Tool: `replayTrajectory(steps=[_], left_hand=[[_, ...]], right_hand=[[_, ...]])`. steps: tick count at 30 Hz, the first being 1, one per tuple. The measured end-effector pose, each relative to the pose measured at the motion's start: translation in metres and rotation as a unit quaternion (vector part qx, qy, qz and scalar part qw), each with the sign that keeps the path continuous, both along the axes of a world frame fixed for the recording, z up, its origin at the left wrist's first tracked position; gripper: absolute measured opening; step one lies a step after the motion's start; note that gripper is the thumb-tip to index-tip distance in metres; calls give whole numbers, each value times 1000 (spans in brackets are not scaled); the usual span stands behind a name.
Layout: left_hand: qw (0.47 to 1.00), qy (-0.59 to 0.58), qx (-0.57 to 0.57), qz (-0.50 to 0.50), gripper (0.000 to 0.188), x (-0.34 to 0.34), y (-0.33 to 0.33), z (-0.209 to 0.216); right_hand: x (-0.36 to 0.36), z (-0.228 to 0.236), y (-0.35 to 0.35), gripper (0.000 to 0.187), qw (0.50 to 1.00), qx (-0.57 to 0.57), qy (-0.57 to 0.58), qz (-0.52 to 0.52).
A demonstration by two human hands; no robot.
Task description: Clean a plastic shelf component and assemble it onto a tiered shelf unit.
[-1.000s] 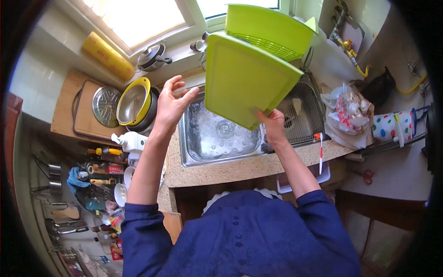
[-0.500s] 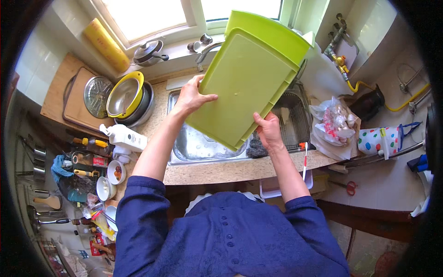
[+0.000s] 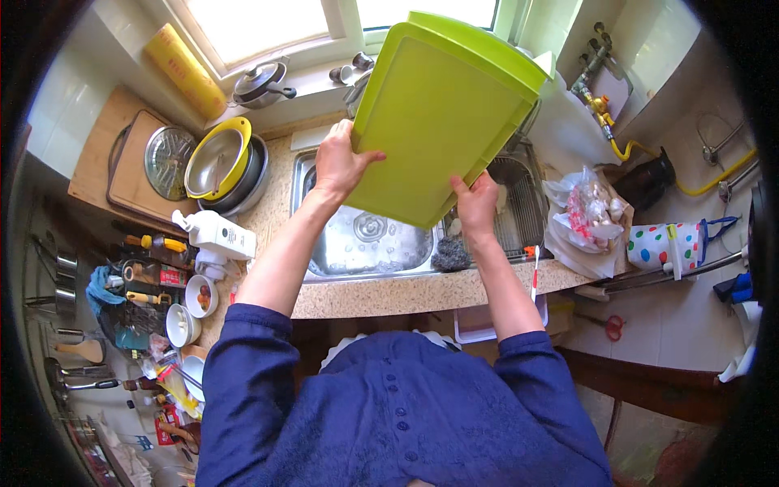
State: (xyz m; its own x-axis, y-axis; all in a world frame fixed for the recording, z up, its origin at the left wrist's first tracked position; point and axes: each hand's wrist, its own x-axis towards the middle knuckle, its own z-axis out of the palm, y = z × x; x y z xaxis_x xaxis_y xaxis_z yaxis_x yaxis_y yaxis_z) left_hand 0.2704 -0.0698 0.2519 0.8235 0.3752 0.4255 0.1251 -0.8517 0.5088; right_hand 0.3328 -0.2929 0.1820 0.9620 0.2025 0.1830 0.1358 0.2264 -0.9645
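Observation:
A large lime-green plastic bin point(image 3: 442, 122) hangs tilted over the double sink, its flat side facing me. My left hand point(image 3: 339, 162) grips its left edge, thumb lying on the flat face and fingers behind. At the lower right edge my right hand point(image 3: 476, 205) pinches the rim, thumb in front. Beneath it, the steel sink basin point(image 3: 369, 243) shows its drain and some water drops. A dark scouring pad point(image 3: 451, 255) sits between the basins, close under my right hand. The faucet is mostly hidden behind the bin.
Left of the sink stand a white pump bottle point(image 3: 223, 235), stacked bowls with a yellow colander point(image 3: 237, 134), and small white bowls point(image 3: 201, 295). To the right are a plastic bag of garlic point(image 3: 596, 213), a dotted pouch point(image 3: 665, 245), and a red-and-white toothbrush point(image 3: 535, 272) at the counter edge.
The bin has tipped and risen slightly, its lower corner lifting away from me, so more of the left basin and its drain shows. Both hands moved up with it, still gripping.

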Motion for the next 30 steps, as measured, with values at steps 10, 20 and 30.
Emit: replayTrajectory(steps=[10, 20, 30], left_hand=[[993, -91, 66, 21, 54, -1, 2, 25], [982, -144, 120, 23, 49, -9, -2, 50], [987, -103, 123, -4, 47, -19, -3, 62]], right_hand=[[10, 16, 12, 21, 990, -36, -120, -68], [21, 11, 21, 26, 986, -33, -147, -67], [36, 1, 23, 32, 989, 17, -149, -8]])
